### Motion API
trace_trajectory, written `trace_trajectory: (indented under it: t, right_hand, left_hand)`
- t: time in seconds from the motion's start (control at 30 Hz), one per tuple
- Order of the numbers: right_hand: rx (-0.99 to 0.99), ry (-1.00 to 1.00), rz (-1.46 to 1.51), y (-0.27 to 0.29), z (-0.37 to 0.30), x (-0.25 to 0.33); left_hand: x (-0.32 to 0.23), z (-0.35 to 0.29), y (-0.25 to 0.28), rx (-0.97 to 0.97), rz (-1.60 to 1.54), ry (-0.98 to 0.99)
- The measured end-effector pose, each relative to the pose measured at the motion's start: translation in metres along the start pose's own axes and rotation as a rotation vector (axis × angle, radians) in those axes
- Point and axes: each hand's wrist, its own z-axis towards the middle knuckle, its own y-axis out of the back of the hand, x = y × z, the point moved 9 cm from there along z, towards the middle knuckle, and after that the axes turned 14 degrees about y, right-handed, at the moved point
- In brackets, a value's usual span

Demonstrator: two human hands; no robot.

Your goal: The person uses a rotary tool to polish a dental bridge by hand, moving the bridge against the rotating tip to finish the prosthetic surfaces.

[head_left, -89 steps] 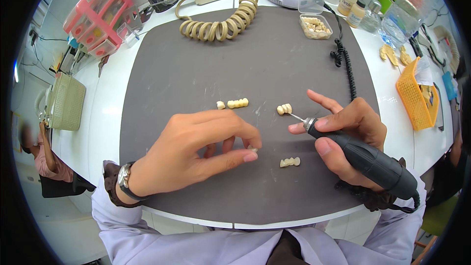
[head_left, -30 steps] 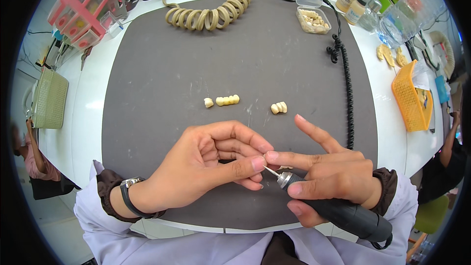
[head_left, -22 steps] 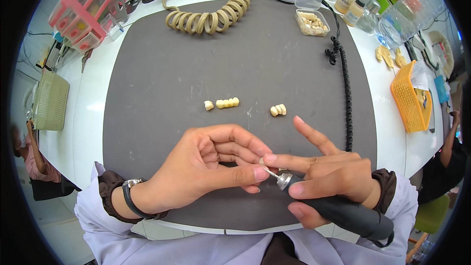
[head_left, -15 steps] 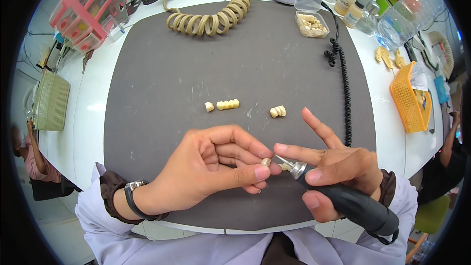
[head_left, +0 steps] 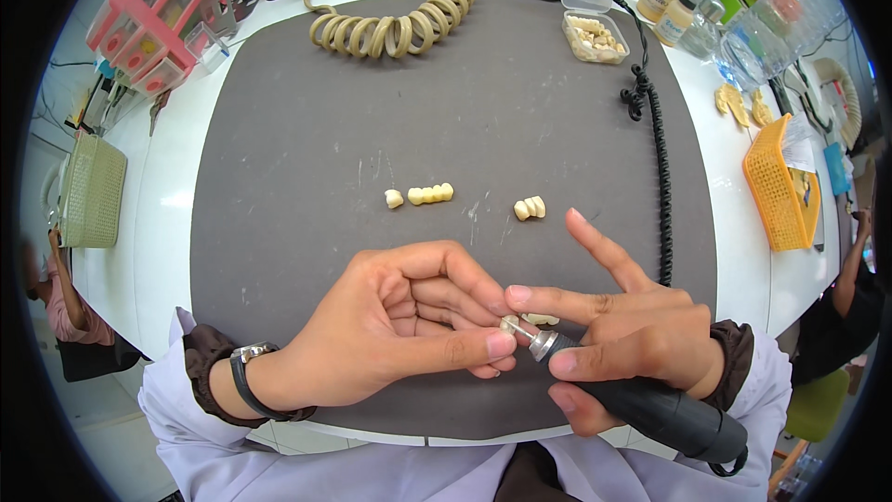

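Between its thumb and fingertips my left hand (head_left: 418, 316) pinches a small cream dental crown (head_left: 508, 323). My right hand (head_left: 632, 330) is wrapped round a black dental handpiece (head_left: 664, 414) with a silver collar; its thin tip meets the crown, and the right index fingertip rests close to the left fingertips. Behind the hands on the grey mat lie a single crown (head_left: 394, 199), a longer dental bridge (head_left: 430, 194) and a shorter bridge (head_left: 530, 208). Another tooth-coloured piece (head_left: 541, 319) is partly hidden between my hands.
A grey mat (head_left: 307, 149) covers the white table. A coiled beige hose (head_left: 395, 28) lies at its far edge, and a black coiled cord (head_left: 662, 186) runs down the right. A clear box of teeth (head_left: 595, 39) stands far right, near bottles and an orange basket (head_left: 779, 186).
The handpiece has moved left, bringing its tip from just beside the crown onto it. My right hand has shifted left with it, while my left hand keeps its pinch.
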Motion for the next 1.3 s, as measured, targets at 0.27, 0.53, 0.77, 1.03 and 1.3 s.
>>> trace_trajectory:
  t: [0.27,0.53,0.77,1.03,1.3]
  right_hand:
    - [-0.047,-0.002,0.005,0.0034,0.0003,0.0003]
    - [0.0,0.018,0.053,0.0055,0.003,-0.0005]
    - [-0.052,0.024,-0.001,0.0045,0.0003,-0.0004]
    - [-0.074,0.035,-0.008,0.0063,0.0005,-0.0001]
    - [-0.049,0.052,0.008,0.0064,0.0004,0.0]
  left_hand:
    - [0.001,0.0,-0.0004,0.009,0.013,0.001]
    - [0.0014,0.0009,-0.0017,0.003,0.025,-0.017]
    - [0.0014,0.001,0.0002,-0.006,0.052,-0.017]
    - [0.0001,0.0005,-0.0018,-0.004,0.068,-0.007]
    - [0.0005,0.0018,-0.002,0.0,0.081,-0.021]
